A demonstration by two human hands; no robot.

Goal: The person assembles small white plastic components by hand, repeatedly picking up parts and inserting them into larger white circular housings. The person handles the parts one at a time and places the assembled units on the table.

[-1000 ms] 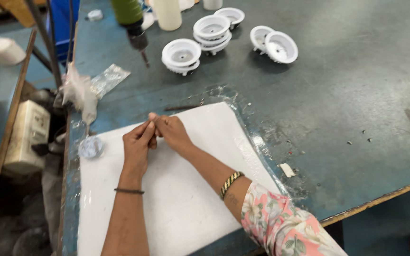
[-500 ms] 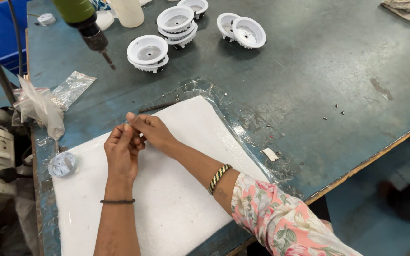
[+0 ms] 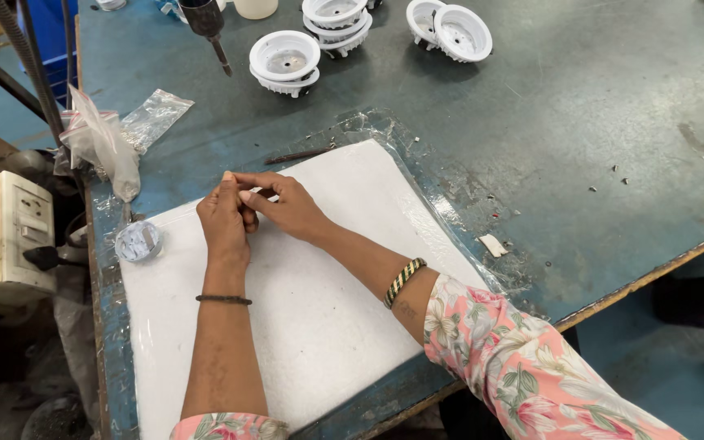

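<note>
Head view: my left hand (image 3: 223,222) and my right hand (image 3: 287,205) meet just left of frame centre, over the upper part of the white sheet (image 3: 319,326). Both sets of fingers are curled inward with fingertips touching. Something very small appears pinched between them; I cannot tell what it is. The contact point lies directly between the hands, equally near to each. The small round container (image 3: 138,241) sits on the sheet's left edge, nearer my left hand. The white round housings (image 3: 285,61) stand well apart along the upper frame.
</note>
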